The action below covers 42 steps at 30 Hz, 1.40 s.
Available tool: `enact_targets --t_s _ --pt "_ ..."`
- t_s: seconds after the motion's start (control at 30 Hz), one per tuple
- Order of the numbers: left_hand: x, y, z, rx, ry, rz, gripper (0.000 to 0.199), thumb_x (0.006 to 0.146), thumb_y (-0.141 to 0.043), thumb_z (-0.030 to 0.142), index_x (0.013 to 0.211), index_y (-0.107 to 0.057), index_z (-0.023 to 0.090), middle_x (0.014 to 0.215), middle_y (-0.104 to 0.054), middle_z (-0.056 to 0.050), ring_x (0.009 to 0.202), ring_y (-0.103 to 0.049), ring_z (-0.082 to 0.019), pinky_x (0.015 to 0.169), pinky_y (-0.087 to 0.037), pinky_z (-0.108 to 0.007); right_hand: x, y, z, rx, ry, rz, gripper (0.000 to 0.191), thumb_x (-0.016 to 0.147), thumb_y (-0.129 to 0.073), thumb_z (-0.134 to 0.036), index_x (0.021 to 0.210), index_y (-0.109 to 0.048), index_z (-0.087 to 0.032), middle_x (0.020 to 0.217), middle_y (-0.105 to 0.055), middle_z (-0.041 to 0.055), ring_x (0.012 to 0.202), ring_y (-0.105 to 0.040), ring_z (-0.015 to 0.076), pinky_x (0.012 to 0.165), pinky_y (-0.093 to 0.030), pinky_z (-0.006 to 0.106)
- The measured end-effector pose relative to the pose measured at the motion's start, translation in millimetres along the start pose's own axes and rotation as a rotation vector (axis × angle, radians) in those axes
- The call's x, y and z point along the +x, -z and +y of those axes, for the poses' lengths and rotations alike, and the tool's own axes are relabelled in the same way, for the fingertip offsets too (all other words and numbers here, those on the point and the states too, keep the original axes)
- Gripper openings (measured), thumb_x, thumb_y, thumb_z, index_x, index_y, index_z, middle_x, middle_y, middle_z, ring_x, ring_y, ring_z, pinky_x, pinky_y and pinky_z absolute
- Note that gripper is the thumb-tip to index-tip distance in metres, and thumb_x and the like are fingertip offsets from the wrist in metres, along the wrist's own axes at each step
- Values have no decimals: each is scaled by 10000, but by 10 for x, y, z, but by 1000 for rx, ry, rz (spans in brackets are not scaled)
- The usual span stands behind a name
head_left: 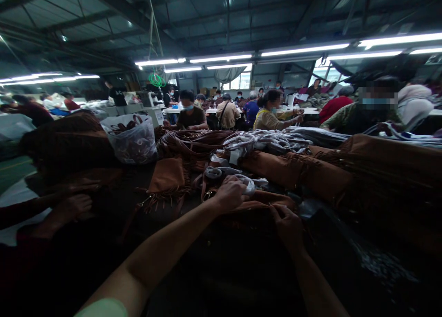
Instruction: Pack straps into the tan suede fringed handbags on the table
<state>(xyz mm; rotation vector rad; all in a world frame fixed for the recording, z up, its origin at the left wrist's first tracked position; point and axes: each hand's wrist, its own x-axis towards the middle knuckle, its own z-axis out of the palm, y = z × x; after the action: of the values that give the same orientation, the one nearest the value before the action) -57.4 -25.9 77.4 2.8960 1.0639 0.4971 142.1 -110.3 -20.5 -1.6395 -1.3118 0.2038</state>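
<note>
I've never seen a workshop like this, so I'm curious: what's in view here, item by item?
Fringed bags: several, tan-brown, heaped along the table.
Clear plastic sack: one, clear, holding brown straps, left of the bags.
Crumpled fabric: one heap, grey-white, on the bags.
Grey bundle: one, grey, under the left hand.
Strip lights: many, white, on the ceiling.
Co-workers: many, mixed clothing, at tables beyond.
Co-worker's hand: one, at far left.
Left hand: one, on the grey bundle.
Right hand: one, on a brown bag.
</note>
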Motion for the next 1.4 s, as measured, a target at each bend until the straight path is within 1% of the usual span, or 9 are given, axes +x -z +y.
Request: enact_targets --t_s 0.07,0.23,0.33,0.43,0.63,0.83,0.97,1.1,1.4 --pt "-47 96 -101 16 -71 -1 219 795 -586 366 923 -671 210 958 -648 -58 1066 -489 -239 974 -326 -364 -2 1 -15 -1 -13 2 362 824 -521 -495 917 -691 -189 948 -709 78 872 -644 239 784 -466 334" --pt "-113 -21 -236 41 -113 -261 229 692 -692 403 760 -672 185 875 -660 -60 944 -558 -236 866 -404 -326 0 -9 -26 -34 -30 14 340 814 -537 -471 929 -700 -195 968 -707 83 909 -641 249 808 -457 340" --pt "-39 -79 -145 23 -42 -131 332 708 -666 483 836 -674 177 878 -657 -69 889 -576 -238 823 -424 -333 -2 -16 -18 -21 12 12 328 827 -518 -464 900 -694 -197 963 -704 73 899 -639 235 812 -454 333" --pt "122 -98 64 -43 -57 -6 302 776 -614 426 929 -667 171 912 -653 -73 911 -583 -226 828 -431 -318 -4 -12 -10 -9 38 23 325 832 -509 -461 892 -687 -197 948 -704 74 887 -637 231 810 -453 334" --pt "472 -336 346 -178 -186 -115 328 814 -563 352 1106 -639 223 1022 -652 -66 906 -610 -211 783 -458 -284 -6 28 -8 54 -14 18 358 802 -542 -509 900 -690 -199 911 -709 67 837 -642 223 735 -470 310" --pt "607 -553 259 -336 -69 -275 260 808 -555 321 1014 -705 269 984 -700 -11 868 -628 -179 747 -455 -240 8 31 -23 43 -47 26 378 790 -537 -519 845 -707 -186 869 -715 81 787 -642 225 684 -464 301" --pt "574 -589 212 -376 0 -152 247 803 -564 320 984 -715 247 951 -708 -15 856 -630 -175 747 -451 -238 33 28 -31 36 -74 72 369 780 -535 -510 825 -712 -190 858 -717 85 798 -643 242 689 -458 319" --pt "477 -614 206 -369 -49 -27 227 819 -557 325 973 -710 260 984 -694 -3 869 -627 -173 759 -451 -240 48 32 -67 83 -114 52 338 775 -548 -491 801 -714 -197 827 -721 68 760 -645 230 664 -456 305" --pt "349 -629 268 -330 -133 36 240 857 -517 320 976 -716 256 999 -678 -20 915 -605 -162 827 -439 -247 86 18 -90 -1 -115 22 328 785 -526 -468 764 -716 -202 808 -721 61 758 -646 225 672 -441 294"
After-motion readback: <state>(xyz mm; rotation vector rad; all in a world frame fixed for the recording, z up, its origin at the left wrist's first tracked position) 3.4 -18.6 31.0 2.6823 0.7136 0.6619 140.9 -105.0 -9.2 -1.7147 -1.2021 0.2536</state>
